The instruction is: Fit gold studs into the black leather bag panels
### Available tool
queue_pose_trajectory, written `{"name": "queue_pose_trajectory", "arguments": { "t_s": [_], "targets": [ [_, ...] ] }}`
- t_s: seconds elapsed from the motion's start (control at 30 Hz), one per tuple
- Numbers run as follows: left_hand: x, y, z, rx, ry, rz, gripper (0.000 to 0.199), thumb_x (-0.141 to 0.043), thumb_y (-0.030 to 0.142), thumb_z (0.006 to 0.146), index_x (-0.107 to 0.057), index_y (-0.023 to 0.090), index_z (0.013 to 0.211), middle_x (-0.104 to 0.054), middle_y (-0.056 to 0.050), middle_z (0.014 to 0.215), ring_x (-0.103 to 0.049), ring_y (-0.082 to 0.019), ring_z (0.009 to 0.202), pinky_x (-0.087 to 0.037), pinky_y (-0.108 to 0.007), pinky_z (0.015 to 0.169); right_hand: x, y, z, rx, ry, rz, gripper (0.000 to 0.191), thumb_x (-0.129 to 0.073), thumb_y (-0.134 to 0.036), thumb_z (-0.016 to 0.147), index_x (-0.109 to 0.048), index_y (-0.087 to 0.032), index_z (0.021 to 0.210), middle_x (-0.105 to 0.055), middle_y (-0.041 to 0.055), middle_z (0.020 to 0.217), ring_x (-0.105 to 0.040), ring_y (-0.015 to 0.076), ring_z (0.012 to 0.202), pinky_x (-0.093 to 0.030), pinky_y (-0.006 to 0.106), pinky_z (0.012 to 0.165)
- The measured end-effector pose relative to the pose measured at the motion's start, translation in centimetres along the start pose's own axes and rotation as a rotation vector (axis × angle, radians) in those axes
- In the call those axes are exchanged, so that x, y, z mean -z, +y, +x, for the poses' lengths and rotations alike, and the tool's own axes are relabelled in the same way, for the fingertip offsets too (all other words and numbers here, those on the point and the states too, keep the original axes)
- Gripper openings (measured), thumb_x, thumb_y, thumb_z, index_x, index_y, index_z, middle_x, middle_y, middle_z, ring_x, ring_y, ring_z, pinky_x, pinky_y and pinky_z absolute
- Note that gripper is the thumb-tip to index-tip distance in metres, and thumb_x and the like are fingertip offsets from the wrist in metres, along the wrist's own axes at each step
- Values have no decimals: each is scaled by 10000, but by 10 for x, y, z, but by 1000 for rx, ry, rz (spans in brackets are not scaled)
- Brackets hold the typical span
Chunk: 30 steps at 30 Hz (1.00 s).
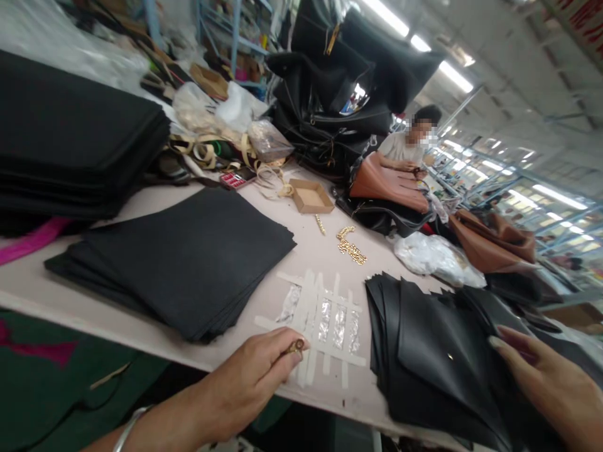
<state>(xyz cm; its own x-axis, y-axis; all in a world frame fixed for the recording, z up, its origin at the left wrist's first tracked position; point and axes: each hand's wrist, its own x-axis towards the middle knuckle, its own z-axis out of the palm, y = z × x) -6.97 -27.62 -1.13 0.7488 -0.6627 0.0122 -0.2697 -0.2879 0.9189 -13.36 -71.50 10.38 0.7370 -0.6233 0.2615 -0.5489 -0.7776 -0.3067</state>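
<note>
My left hand (245, 383) is closed over the front edge of the table, thumb and forefinger pinching a small gold metal fitting (296, 346). Beyond it, strips of tape (309, 320) hold clear plastic to the tabletop. On the right, my right hand (551, 370) has its thumb and fingers apart at a stack of black leather pieces (438, 358); whether it touches them I cannot tell. The top piece carries a small metal stud. Farther back lie a gold chain (351, 246) and a short gold chain piece (320, 225).
Black sheets (188, 257) lie stacked left of centre, with a taller black stack (70, 132) behind. An open cardboard box (311, 196) sits near black bags (330, 107). Brown leather (391, 182) and a plastic bag (438, 257) are at right. A person (407, 147) works beyond.
</note>
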Motion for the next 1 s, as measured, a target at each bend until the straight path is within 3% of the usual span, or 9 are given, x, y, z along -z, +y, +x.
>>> {"name": "queue_pose_trajectory", "arguments": {
  "t_s": [0.07, 0.17, 0.33, 0.47, 0.6, 0.7, 0.83, 0.9, 1.0],
  "targets": [
    [0, 0, -2, -42, 4, 72, 242, -320, 235, 1044, -551, 211, 978, -609, -16, 949, -590, -171, 890, -429, -289, 824, -30, -48, -41, 105, -179, 248, 454, -697, -561, 677, -792, -256, 999, -776, 133, 903, -721, 317, 797, -532, 444, 735],
    [1, -1, -5, -83, 13, 174, 243, -294, 179, 1041, -535, 213, 1051, -616, -35, 1029, -596, -183, 958, -445, -306, 877, -75, -131, -109, 432, -495, 535, 312, -657, -446, 844, -763, -254, 1067, -777, 68, 987, -720, 243, 865, -565, 356, 791],
    [5, -10, -15, -119, 68, 393, 312, -313, 49, 972, -560, 202, 1086, -635, -52, 1023, -602, -193, 927, -492, -302, 830, -110, -210, -162, 861, -569, 675, 250, -573, -162, 942, -709, -259, 1128, -745, 39, 961, -698, 179, 869, -546, 278, 787],
    [16, -16, -27, -85, 115, 491, 325, -340, 13, 929, -582, 185, 1061, -656, -63, 1022, -612, -188, 920, -513, -277, 825, -130, -227, -167, 945, -512, 774, 219, -559, -138, 945, -712, -261, 1041, -738, 25, 861, -699, 165, 787, -546, 248, 714],
    [35, -15, -46, -71, 201, 449, 293, -361, 61, 936, -599, 193, 1045, -680, -79, 1056, -621, -199, 956, -516, -296, 890, -151, -245, -168, 893, -633, 804, 176, -576, -233, 947, -726, -265, 1032, -730, 25, 844, -688, 163, 752, -542, 243, 704],
    [47, -20, -63, 57, 395, 189, 267, -358, 180, 987, -613, 222, 1054, -682, -45, 980, -629, -176, 889, -514, -269, 831, -160, -268, -164, 840, -765, 806, 186, -583, -333, 951, -743, -249, 993, -714, 34, 813, -666, 170, 717, -531, 254, 679],
    [55, -44, -82, 366, 622, -344, 226, -500, 377, 957, -627, 229, 1072, -509, 57, 683, -500, -111, 588, -411, -213, 551, -178, -310, -145, 722, -906, 783, 229, -588, -407, 945, -710, -215, 972, -691, 20, 758, -657, 170, 684, -511, 250, 629],
    [60, -58, -90, 421, 781, -495, 292, -606, 429, 889, -613, 218, 1091, -442, 79, 660, -432, -90, 537, -353, -201, 503, -193, -336, -133, 726, -890, 769, 249, -571, -419, 945, -694, -208, 996, -702, 24, 786, -681, 185, 732, -514, 265, 660],
    [66, -72, -101, 464, 973, -522, 387, -620, 471, 866, -583, 225, 1163, -596, 17, 822, -461, -82, 531, -341, -206, 466, -215, -375, -118, 814, -709, 657, 252, -539, -376, 941, -705, -207, 1024, -741, 48, 860, -698, 212, 794, -505, 310, 733]
  ]
}}
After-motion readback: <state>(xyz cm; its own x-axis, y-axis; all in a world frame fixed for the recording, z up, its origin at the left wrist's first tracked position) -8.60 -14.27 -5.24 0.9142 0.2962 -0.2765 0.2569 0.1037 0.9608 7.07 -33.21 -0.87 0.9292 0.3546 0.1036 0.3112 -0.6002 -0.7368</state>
